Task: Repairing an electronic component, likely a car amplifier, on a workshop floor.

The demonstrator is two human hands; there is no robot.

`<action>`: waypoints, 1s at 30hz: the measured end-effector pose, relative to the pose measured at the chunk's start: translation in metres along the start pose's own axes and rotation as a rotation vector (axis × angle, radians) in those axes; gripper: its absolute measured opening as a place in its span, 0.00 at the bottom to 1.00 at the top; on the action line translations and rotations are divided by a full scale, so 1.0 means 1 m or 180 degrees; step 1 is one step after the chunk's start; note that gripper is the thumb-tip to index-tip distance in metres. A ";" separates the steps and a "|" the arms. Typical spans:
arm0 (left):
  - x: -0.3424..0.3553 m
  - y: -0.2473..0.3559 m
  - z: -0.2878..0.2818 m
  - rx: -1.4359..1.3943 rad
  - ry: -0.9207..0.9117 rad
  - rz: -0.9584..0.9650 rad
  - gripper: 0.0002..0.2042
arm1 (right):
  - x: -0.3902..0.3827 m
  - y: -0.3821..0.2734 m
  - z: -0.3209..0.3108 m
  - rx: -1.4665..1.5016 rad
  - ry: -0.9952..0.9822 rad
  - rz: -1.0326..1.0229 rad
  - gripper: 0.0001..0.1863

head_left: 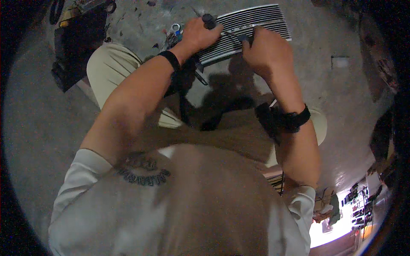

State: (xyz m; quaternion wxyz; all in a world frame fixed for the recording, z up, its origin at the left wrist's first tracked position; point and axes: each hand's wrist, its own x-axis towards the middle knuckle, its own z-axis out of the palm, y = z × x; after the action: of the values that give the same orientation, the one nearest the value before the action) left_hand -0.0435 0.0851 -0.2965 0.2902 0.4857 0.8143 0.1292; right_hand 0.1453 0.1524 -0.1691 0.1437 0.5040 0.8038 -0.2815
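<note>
A silver metal grille (269, 16) with many narrow slats lies on the floor in front of me. My left hand (200, 35) is closed over its left part, around a dark handle with a round black end (209, 20) standing up out of the fist. My right hand (271, 49) is closed above the grille's right part on a dark piece whose ends show at the thumb; its kind is unclear. A thin dark line runs over the slats between both hands. Below my left wrist, a dark narrow object (200, 77) sticks out toward me.
Beside my left hand lie small metal pieces and a ring-shaped part (175, 27). A large dark panel (81, 47) stands at the far left, with clutter behind it. A small flat rectangular piece (340, 62) lies on the grey floor at right. My knees flank the workspace.
</note>
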 end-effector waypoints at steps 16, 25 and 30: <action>-0.013 0.005 0.027 -0.0191 -0.0047 0.0243 0.23 | -0.037 0.008 0.021 -0.0090 0.0716 -0.0702 0.11; -0.012 -0.001 0.032 -0.0124 0.0772 0.0660 0.23 | -0.028 -0.003 0.007 -0.1699 0.0055 -0.1887 0.13; -0.010 -0.004 0.031 -0.0206 0.0444 0.0710 0.24 | -0.001 -0.019 0.006 -0.1125 0.0190 -0.1519 0.10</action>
State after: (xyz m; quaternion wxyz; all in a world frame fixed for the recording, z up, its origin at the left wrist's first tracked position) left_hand -0.0242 0.0724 -0.3196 0.2323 0.5535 0.7689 0.2203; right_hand 0.1283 0.1420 -0.1672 0.1353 0.2761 0.9400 -0.1480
